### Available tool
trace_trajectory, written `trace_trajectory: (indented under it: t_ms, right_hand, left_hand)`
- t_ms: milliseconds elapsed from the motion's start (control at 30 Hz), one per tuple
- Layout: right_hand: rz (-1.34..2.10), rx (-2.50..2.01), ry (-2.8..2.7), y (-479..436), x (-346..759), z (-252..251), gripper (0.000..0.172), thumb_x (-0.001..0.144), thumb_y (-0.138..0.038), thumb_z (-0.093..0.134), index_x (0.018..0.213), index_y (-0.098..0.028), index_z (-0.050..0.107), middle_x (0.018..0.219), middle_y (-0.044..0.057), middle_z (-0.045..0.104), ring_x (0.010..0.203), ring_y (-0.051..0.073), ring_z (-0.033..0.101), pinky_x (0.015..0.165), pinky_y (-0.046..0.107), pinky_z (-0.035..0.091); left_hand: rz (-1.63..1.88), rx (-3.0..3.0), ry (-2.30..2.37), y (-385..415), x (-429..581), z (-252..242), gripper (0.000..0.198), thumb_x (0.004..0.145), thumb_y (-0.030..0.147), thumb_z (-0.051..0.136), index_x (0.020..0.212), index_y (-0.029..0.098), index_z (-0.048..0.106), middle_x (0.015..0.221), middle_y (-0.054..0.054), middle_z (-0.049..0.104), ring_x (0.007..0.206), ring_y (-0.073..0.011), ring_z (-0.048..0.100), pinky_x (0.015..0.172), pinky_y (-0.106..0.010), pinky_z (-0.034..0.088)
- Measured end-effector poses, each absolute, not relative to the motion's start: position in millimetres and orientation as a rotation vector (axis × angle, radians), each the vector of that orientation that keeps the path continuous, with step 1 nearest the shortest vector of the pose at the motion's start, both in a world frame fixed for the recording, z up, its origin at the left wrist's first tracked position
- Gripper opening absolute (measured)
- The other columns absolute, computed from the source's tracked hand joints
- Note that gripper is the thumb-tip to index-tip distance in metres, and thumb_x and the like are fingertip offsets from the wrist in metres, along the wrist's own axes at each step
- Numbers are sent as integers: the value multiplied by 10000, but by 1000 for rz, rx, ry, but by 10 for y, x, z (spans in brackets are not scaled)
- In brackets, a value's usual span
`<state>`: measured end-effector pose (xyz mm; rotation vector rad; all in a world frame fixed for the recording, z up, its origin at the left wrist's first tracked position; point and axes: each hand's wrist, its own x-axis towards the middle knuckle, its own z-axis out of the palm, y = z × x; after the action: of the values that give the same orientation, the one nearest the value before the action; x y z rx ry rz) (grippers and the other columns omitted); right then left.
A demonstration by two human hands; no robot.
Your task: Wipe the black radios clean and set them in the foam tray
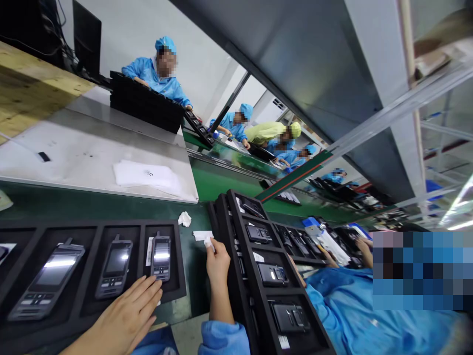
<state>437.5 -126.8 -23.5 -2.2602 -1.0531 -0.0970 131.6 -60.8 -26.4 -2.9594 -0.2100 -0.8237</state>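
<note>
My left hand (125, 313) lies flat with fingers stretched out on the near edge of a black foam tray (92, 231), its fingertips touching the bottom of the rightmost handset (161, 257). Two more handsets (115, 266) (48, 283) lie in the slots to the left, screens up. My right hand (217, 261) is raised between this tray and a second black tray (231, 207). Its fingers pinch a small white slip (209, 241).
The second tray holds several dark devices (272, 273). A crumpled white scrap (184, 219) lies on the green belt (214, 182). White sheets (146, 175) rest on a grey table. A co-worker in blue (347, 305) sits at my right; others work along the line.
</note>
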Motion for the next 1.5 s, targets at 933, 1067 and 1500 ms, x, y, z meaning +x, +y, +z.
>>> trace_trajectory:
  t_ms: [933, 1067, 1500]
  right_hand:
    - [86, -2042, -1303, -423, 4141, 32, 300, 904, -233, 500, 1067, -190, 748, 947, 69, 716, 856, 192, 618, 782, 295, 472]
    - [144, -1896, -1435, -653, 3909, 173, 313, 913, -198, 511, 1115, -271, 739, 983, 33, 704, 947, 183, 594, 871, 315, 451]
    - [115, -1812, -1954, -1000, 3331, 143, 359, 860, -82, 546, 1005, -338, 753, 915, 16, 647, 881, 192, 530, 879, 395, 329]
  left_hand:
    - [-822, -2997, -256, -597, 1378, -304, 579, 803, 169, 565, 1380, 199, 539, 1418, -10, 594, 1293, -189, 537, 1105, -295, 399]
    - [-719, -3065, -303, -628, 1365, -294, 578, 864, 205, 554, 1438, 200, 483, 1500, -9, 511, 1365, -207, 464, 1166, -335, 324]
    - [-752, -3184, -340, -650, 1382, -316, 558, 885, 124, 478, 1439, 185, 481, 1463, -41, 551, 1358, -193, 480, 1162, -335, 336]
